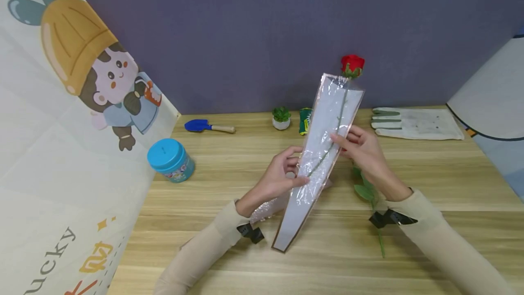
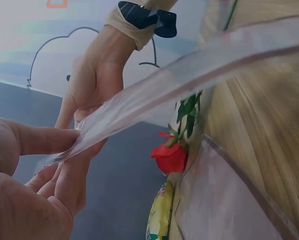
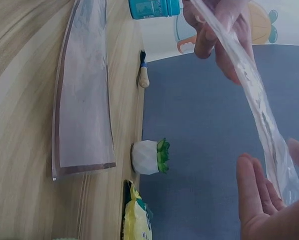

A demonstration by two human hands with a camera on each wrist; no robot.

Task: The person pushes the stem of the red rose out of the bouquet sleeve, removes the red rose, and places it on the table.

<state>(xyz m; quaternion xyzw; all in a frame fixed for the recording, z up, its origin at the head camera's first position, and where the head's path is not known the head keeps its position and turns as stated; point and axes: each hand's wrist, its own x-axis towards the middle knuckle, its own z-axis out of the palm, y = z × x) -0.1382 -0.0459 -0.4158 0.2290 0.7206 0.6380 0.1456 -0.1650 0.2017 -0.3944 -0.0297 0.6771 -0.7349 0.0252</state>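
A clear flower sleeve (image 1: 303, 195) with a white backing and a brownish border is held up at a slant above the table. Inside it runs the thin green stem of a red rose (image 1: 353, 65), whose bloom sticks out past the upper end. My left hand (image 1: 278, 176) pinches the sleeve's left edge, thumb in front and fingers behind. On the opposite edge, higher up, my right hand (image 1: 362, 151) grips it the same way. A second rose (image 2: 169, 157) lies on the table beneath my right hand, partly hidden in the head view. Another sleeve (image 3: 84, 100) lies flat below.
Along the back are a blue trowel (image 1: 198, 125), a small potted plant (image 1: 281, 118), a green and yellow packet (image 1: 304, 121) and a pale glove (image 1: 425, 123). A blue lidded tub (image 1: 171, 160) stands at the left. A dark panel (image 1: 262, 35) rises behind the table.
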